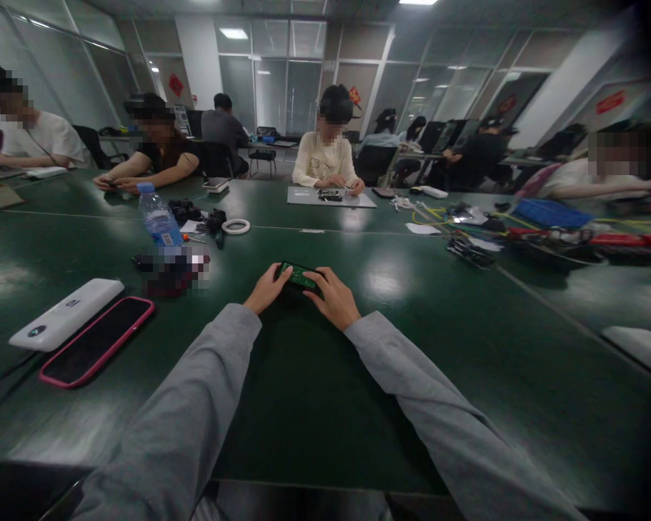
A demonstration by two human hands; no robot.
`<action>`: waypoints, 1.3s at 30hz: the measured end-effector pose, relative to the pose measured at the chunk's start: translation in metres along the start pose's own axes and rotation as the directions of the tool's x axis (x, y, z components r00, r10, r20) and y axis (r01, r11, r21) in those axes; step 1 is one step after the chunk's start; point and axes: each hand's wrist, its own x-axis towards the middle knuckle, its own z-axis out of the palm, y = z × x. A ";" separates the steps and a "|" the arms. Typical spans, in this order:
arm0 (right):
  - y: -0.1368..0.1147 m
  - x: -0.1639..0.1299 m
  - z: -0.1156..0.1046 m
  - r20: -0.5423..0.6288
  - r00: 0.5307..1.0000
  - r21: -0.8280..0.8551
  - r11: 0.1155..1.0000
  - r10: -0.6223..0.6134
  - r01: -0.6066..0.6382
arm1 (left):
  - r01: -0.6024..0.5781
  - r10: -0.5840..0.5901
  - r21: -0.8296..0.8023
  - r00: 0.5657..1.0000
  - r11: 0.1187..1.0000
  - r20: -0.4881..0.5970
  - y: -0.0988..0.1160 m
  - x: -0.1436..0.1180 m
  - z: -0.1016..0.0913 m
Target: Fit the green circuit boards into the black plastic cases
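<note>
Centrally, your left hand (267, 289) and right hand (333, 297) both grip a small green circuit board (298, 276) just above the dark green table (304, 391).

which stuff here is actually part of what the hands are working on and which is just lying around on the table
In hand:
- small green circuit board, held at its ends by the left hand and right hand

Lying about:
- phone in pink case
- white power bank
- water bottle
- roll of white tape
- blue tray and cables far right, beside another person
</note>
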 end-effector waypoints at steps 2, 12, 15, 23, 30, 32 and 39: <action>0.001 0.000 0.001 0.003 1.000 0.001 1.000 0.010 -0.010 | 0.011 -0.011 -0.010 1.000 1.000 -0.004 0.000 -0.001 0.000; 0.003 0.000 0.003 -0.003 0.999 0.013 0.999 0.037 -0.037 | 0.029 -0.029 -0.010 0.998 1.000 0.060 0.003 -0.001 -0.001; 0.003 0.000 0.003 -0.007 0.999 0.015 0.999 0.037 -0.037 | 0.030 -0.028 -0.021 0.996 0.999 0.080 0.006 -0.003 -0.002; 0.003 0.001 0.003 -0.006 1.000 0.002 1.000 0.019 -0.019 | 0.035 -0.035 -0.003 0.996 0.999 0.081 0.004 -0.003 -0.003; 0.003 0.001 0.004 -0.025 1.000 -0.011 1.000 -0.002 0.002 | 0.030 -0.035 0.068 0.997 0.997 0.068 0.002 -0.001 -0.003; 0.003 0.001 0.004 -0.026 0.999 -0.027 0.999 -0.024 0.023 | 0.025 -0.033 0.113 0.997 0.993 0.076 0.003 -0.001 -0.003; 0.004 0.002 0.004 -0.031 0.998 -0.047 0.998 -0.053 0.051 | 0.025 -0.034 0.097 0.995 0.995 0.095 0.003 -0.001 -0.003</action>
